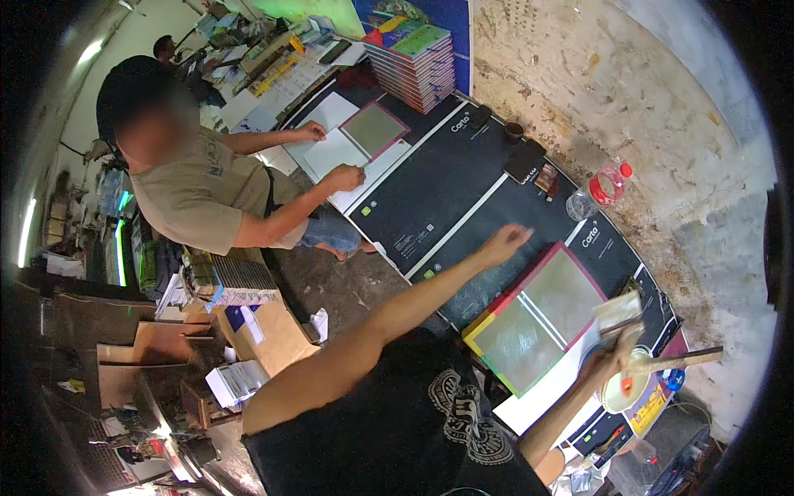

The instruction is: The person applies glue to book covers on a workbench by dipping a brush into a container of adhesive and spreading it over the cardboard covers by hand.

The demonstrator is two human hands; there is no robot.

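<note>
"Where does the cover (pixel 528 332) lie?"

"Flat on the table (pixel 413 194), grey boards facing up, presumably so the whole inner face is within reach."

"And the hands?"

"Well apart. The left hand (pixel 506 245) hovers empty beside the cover, fingers loose, leaving its surface free. The right hand (pixel 619 354) is closed around what looks like a wide brush (pixel 619 312), though blur hides the exact grip; it's near the bucket (pixel 614 398), probably to catch drips."
</note>
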